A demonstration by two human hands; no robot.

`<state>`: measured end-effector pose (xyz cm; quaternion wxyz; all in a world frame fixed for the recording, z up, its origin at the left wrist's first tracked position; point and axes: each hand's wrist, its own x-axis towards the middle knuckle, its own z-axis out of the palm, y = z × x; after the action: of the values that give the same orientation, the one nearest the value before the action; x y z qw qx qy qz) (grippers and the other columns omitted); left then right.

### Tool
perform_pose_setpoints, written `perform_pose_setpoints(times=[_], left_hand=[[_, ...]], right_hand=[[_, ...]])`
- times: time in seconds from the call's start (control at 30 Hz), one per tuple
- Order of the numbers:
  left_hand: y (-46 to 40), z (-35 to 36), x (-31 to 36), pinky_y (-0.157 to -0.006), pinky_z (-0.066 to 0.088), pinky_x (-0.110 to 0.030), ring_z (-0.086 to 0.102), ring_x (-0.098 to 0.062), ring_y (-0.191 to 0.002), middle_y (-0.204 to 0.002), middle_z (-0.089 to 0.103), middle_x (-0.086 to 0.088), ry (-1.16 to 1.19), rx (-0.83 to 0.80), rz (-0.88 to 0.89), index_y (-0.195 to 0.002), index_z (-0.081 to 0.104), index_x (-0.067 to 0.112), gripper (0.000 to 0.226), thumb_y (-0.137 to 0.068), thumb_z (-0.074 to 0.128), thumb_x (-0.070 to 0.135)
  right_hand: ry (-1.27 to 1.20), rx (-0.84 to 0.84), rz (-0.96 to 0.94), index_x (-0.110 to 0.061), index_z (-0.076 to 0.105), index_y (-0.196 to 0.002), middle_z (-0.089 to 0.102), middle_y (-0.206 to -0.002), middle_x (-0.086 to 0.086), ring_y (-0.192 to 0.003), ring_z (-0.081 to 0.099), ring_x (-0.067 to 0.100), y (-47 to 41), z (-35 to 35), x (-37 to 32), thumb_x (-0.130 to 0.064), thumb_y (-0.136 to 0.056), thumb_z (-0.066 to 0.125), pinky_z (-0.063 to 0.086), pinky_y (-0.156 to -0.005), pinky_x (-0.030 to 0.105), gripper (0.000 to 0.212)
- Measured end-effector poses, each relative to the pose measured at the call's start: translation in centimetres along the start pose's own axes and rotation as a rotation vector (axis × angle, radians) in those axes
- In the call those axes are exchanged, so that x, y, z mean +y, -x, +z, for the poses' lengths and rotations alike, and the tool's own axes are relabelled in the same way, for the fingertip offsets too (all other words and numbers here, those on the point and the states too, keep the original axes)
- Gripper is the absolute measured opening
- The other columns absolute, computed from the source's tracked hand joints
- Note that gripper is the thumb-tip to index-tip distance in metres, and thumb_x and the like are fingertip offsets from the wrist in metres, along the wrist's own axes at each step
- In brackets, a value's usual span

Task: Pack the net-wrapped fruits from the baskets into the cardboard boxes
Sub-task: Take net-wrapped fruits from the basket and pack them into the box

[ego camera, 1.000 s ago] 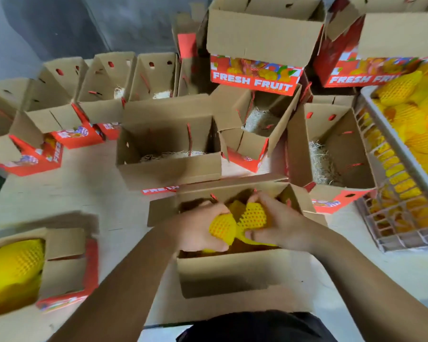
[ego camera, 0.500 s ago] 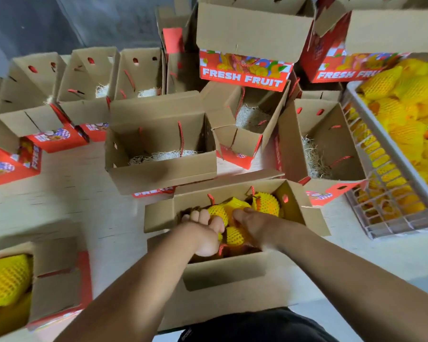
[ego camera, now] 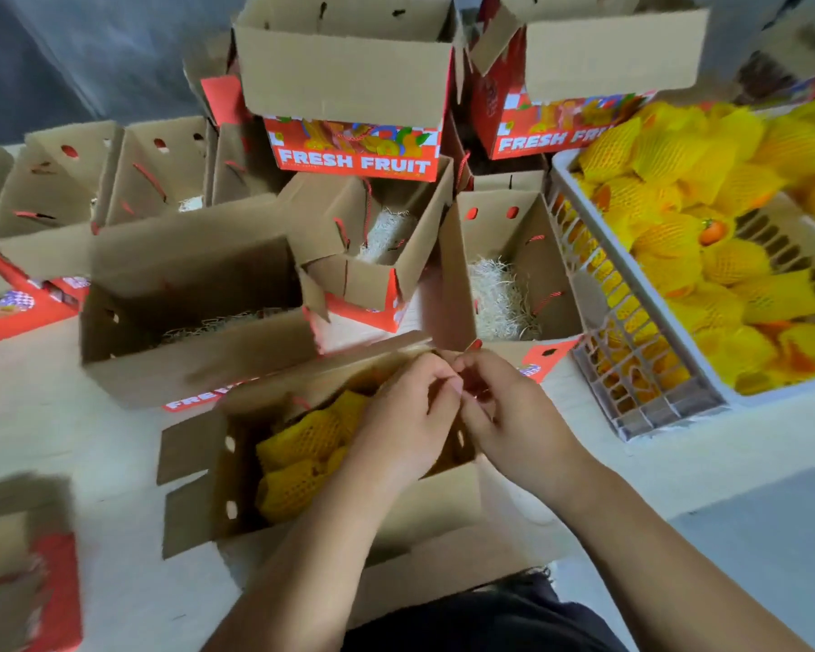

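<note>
While our left hand and right hand meet fingertip to fingertip over the far right corner of the open cardboard box, both sets of fingers are curled inward as if pinching something small and reddish between them; we cannot tell what it is, though a thin red cord handle shows at the box's far wall just left of our hands. Directly below and left of our left hand, yellow net-wrapped fruits lie packed inside this box. Well to the right of our right hand stands the white plastic basket, heaped with more net-wrapped fruits. Beyond our fingertips sit empty boxes lined with pale shredded paper, and farther off a red printed box reading FRESH FRUIT.
</note>
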<state>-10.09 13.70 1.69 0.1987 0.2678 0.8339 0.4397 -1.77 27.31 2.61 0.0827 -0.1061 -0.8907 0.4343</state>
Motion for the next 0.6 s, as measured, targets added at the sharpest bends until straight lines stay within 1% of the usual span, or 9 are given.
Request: perform_pose_setpoints(times=[0.1,0.17,0.27,0.3,0.37,0.43,0.5,0.53,0.6], left_hand=[[-2.1,4.9,3.5,-0.083,0.052,-0.042,0.064,-0.013,-0.085,-0.086,0.067,0.007,0.11,0.009,0.029,-0.098,0.058,0.023,0.007,-0.104,0.056,0.024],[-3.9,8.5,6.1,-0.08,0.052,-0.045,0.065,-0.019,-0.084,-0.084,0.066,0.004,0.133,-0.005,0.047,-0.099,0.057,0.023,0.006,-0.104,0.055,0.026],[-7.4,14.3,10.7,-0.073,0.051,-0.04,0.065,-0.016,-0.081,-0.084,0.066,0.007,0.112,-0.023,0.112,-0.098,0.054,0.031,0.01,-0.099,0.05,0.041],[-8.9,16.2,12.3,-0.073,0.05,-0.039,0.066,-0.018,-0.083,-0.086,0.066,0.007,0.098,-0.028,0.136,-0.099,0.056,0.03,0.013,-0.098,0.05,0.042],[-12.0,20.0,14.9,-0.072,0.049,-0.04,0.067,-0.024,-0.086,-0.087,0.068,0.003,0.012,-0.046,0.221,-0.102,0.061,0.023,0.014,-0.099,0.056,0.035],[-14.9,22.9,16.4,-0.068,0.048,-0.041,0.067,-0.027,-0.084,-0.085,0.069,0.0,-0.156,-0.071,0.338,-0.098,0.066,0.017,0.011,-0.099,0.062,0.027],[-17.8,24.6,16.9,-0.07,0.048,-0.04,0.068,-0.029,-0.089,-0.09,0.071,-0.002,-0.572,-0.117,0.467,-0.095,0.067,0.02,0.017,-0.098,0.056,0.034],[-19.1,25.2,17.2,-0.074,0.046,-0.038,0.067,-0.029,-0.094,-0.096,0.07,-0.003,-0.797,-0.154,0.496,-0.096,0.067,0.021,0.024,-0.097,0.05,0.038],[-21.2,26.1,17.5,-0.084,0.041,-0.039,0.064,-0.029,-0.102,-0.105,0.068,-0.002,-0.976,-0.221,0.433,-0.101,0.065,0.021,0.027,-0.099,0.045,0.039]], right_hand=[[-0.056,0.106,0.025,-0.018,0.061,-0.115,0.071,-0.098,-0.008,-0.088,0.068,0.008,0.6,-4.2,2.9,-0.008,-0.098,0.06,0.054,-0.08,0.035,0.019],[-0.047,0.155,0.029,-0.018,0.062,-0.115,0.071,-0.096,-0.008,-0.088,0.068,0.008,1.0,-7.8,5.4,-0.01,-0.099,0.059,0.054,-0.078,0.034,0.018],[-0.031,0.26,0.057,-0.021,0.062,-0.111,0.067,-0.089,-0.015,-0.082,0.064,-0.003,1.4,-14.2,9.6,-0.009,-0.098,0.06,0.047,-0.07,0.014,0.018],[-0.026,0.287,0.073,-0.022,0.061,-0.112,0.066,-0.087,-0.016,-0.08,0.062,-0.004,1.5,-16.3,11.2,-0.009,-0.098,0.06,0.044,-0.068,0.012,0.02],[-0.002,0.304,0.113,-0.021,0.061,-0.115,0.069,-0.092,-0.013,-0.081,0.064,0.003,1.4,-20.3,14.9,-0.012,-0.098,0.061,0.047,-0.069,0.021,0.02],[0.083,0.257,0.164,-0.016,0.062,-0.115,0.07,-0.1,-0.001,-0.089,0.067,0.019,0.8,-23.6,18.7,-0.015,-0.097,0.063,0.05,-0.073,0.036,0.018],[0.189,0.121,0.239,-0.013,0.062,-0.12,0.068,-0.11,0.008,-0.101,0.065,0.028,-0.6,-26.5,22.5,-0.014,-0.094,0.064,0.048,-0.082,0.038,0.026],[0.267,0.031,0.277,-0.013,0.059,-0.126,0.065,-0.118,0.011,-0.11,0.063,0.031,-1.6,-27.9,24.2,-0.014,-0.093,0.064,0.047,-0.088,0.038,0.033],[0.484,-0.101,0.376,-0.018,0.05,-0.138,0.055,-0.134,0.013,-0.126,0.053,0.036,-3.9,-30.7,27.5,-0.019,-0.096,0.062,0.046,-0.099,0.042,0.044]])
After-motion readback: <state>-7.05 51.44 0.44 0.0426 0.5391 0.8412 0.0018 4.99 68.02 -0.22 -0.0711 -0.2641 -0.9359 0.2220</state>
